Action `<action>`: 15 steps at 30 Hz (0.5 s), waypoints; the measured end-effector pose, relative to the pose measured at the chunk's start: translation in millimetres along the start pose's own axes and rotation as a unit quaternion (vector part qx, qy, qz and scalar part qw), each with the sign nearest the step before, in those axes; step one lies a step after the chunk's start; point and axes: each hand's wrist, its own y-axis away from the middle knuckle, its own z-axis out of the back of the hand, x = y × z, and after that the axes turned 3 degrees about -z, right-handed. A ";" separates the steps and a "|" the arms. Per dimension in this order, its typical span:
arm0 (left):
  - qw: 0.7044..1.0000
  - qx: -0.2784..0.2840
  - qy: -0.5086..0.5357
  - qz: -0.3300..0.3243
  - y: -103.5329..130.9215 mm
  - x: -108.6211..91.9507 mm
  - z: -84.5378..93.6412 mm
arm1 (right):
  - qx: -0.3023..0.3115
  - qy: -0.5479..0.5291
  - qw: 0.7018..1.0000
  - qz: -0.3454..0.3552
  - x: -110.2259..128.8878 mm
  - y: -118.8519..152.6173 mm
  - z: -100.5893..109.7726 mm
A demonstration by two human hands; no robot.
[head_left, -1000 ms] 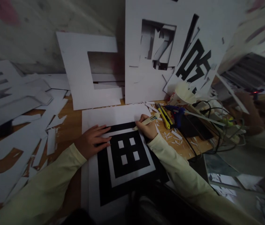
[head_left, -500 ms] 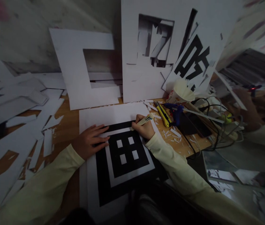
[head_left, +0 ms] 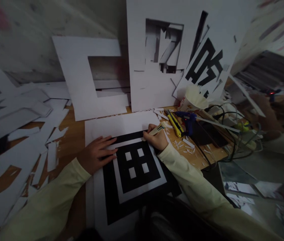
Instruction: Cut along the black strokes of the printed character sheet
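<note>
A white sheet [head_left: 121, 117] printed with a black square pattern [head_left: 139, 162] lies on the wooden table. My left hand [head_left: 97, 154] rests flat on its upper left part, fingers spread, holding nothing. My right hand [head_left: 157, 138] is closed around a pale pen-like tool [head_left: 157, 129], whose lower end meets the pattern's top edge, partly hidden by my fingers. Just beyond my right hand lie a yellow cutter [head_left: 176, 124] and a blue glue gun [head_left: 188, 121].
White boards with cut-outs [head_left: 75, 77] lean upright at the back. Paper scraps [head_left: 52, 155] cover the left side. A paper cup [head_left: 193, 98], cables and a phone [head_left: 211, 134] sit on the right, near another person's hand [head_left: 265, 112].
My right hand and the tool have shifted slightly to the right along the black strip. My left hand stays on the sheet. The whole view has tilted a little.
</note>
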 end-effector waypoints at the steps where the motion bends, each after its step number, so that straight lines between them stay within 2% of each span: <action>1: 1.000 0.001 -0.001 -0.001 -0.4 -0.4 0.4 | -0.001 0.002 1.000 -0.003 0.0 0.5 0.7; 15: 1.000 -0.009 -0.001 -0.010 1.0 0.1 -1.2 | -0.003 -0.022 0.999 0.025 -4.6 -0.2 2.4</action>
